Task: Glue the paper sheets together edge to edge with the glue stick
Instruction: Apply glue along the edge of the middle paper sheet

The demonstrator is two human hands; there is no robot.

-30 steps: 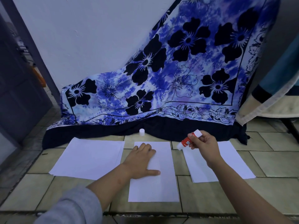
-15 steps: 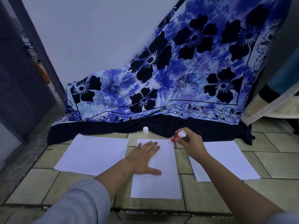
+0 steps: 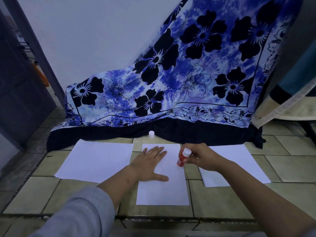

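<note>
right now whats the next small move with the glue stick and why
Probably draw the glue stick down the right edge of the middle sheet. The right hand holds it tip-down at that edge near the top, the left hand pins the sheet flat, and the cap is already off on the floor.

Left hand flat, right hand gripping.

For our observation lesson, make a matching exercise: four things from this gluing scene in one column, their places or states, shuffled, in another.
Things:
1. left hand
2. glue stick
3. white cap
4. middle sheet

States:
A. standing on the floor by the cloth
B. held in the right hand
C. lying under a flat palm
D. pressed flat on paper

Pairs: 1-D, 2-B, 3-A, 4-C
</note>
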